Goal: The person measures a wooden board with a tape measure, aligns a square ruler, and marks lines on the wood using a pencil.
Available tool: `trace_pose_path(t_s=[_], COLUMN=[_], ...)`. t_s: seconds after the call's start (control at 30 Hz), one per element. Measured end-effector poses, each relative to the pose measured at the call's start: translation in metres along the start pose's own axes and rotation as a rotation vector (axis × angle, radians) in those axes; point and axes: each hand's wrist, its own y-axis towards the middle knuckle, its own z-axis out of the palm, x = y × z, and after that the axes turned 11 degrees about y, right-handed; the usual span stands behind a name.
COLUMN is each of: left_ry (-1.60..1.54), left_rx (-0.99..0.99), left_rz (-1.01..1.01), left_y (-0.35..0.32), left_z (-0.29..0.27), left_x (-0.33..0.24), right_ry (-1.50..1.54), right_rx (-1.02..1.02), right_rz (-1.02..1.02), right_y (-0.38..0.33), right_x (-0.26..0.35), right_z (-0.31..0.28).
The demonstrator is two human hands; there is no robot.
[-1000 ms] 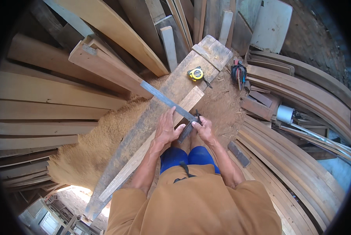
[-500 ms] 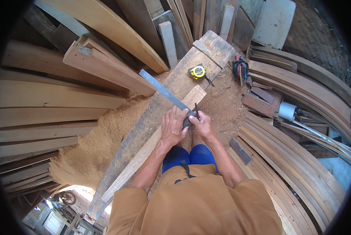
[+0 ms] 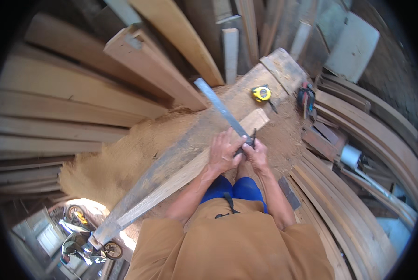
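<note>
Left fingers: the left hand [image 3: 223,151] lies flat, fingers [image 3: 227,140] spread over the near end of the square [image 3: 222,109], pressing it onto the batten [image 3: 190,170]; not curled round anything.
Right fingers: the right hand [image 3: 256,155] is pinched narrow round a dark pencil-like marker [image 3: 252,138], tip at the square's edge; what kind of marker it is cannot be told.
Square: a long grey metal blade, lying slantwise across the batten, far end reaching over the plank [image 3: 181,154] beyond it, near end under the left hand.
Handling of square: judged stiff, thin and light, smooth enough to slide on dusty wood; best held by flat pressure near the marking edge, as the left hand does.
Batten: pale narrow strip lying along the plank, just beside both hands; judged stiff and fairly light, rough-sawn.
Plank: wide, grey, weathered, serving as the desk; judged heavy.
Tape: a yellow tape measure [image 3: 261,93], round case, on the plank's far end, beyond the square.
Sawdust: a tan heap [image 3: 120,158] left of the plank.
Tool: a red and black tool [image 3: 306,99] right of the tape, kind unclear.
Roll: a white roll [image 3: 350,156] well right of the hands, among curved boards [image 3: 358,135].
Labels: none legible anywhere.
</note>
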Motion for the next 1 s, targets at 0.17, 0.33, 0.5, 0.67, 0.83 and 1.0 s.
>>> trace_pose_path(t_s=[0.17, 0.33, 0.5, 0.67, 0.83, 1.0], left_ry=[-0.305, -0.163, -0.098, 0.076, 0.254, 0.209], left_rx=[0.000, 0.283, 0.341, 0.137, -0.043, -0.265], left_rz=[-0.010, -0.376, -0.585, -0.739, -0.814, -0.821], left_y=[-0.007, -0.020, -0.087, -0.147, -0.152, -0.141], left_z=[0.007, -0.022, -0.016, -0.020, 0.013, 0.017], left_x=[0.017, 0.012, 0.026, 0.034, 0.036, 0.035], right_ry=[-0.255, -0.162, -0.217, -0.339, -0.797, -0.766], right_rx=[0.022, 0.114, 0.288, 0.198, 0.290, 0.156], right_rz=[0.016, 0.128, 0.301, 0.555, 0.572, 0.591], right_y=[-0.001, 0.012, 0.028, 0.073, 0.139, 0.121], right_x=[0.022, 0.019, 0.036, 0.039, 0.040, 0.050], right_z=[0.004, -0.017, -0.038, -0.064, -0.080, -0.091])
